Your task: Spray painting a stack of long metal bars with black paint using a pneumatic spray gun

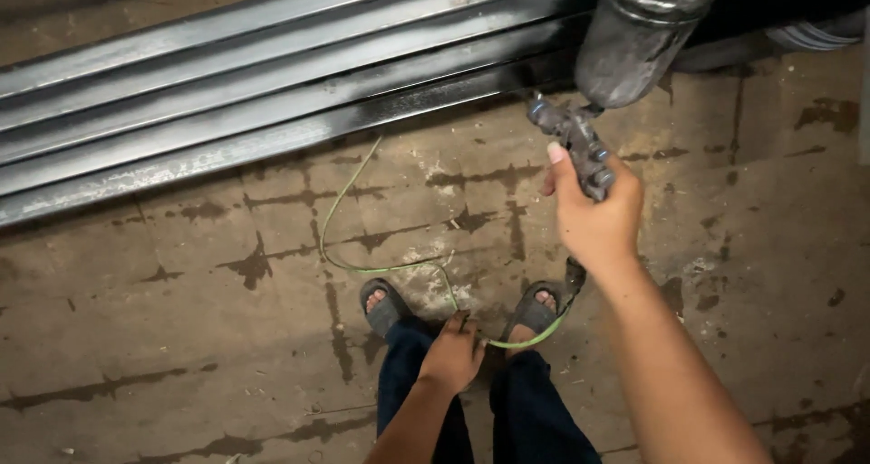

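My right hand (594, 217) grips the handle of a paint spray gun (580, 142) with a dark metal cup (639, 33) on top, its nozzle pointing left toward several long metal bars (272, 92) coated in wet black paint. My left hand (453, 351) hangs low over my knees, fingers curled around the thin green air hose (362, 269), which loops across the floor and runs to the gun's base.
The concrete floor (181, 319) is stained with dark paint marks in a grid pattern. My feet in grey sandals (385, 305) stand just below the hose loop. A dark object lies at the top right (807, 33).
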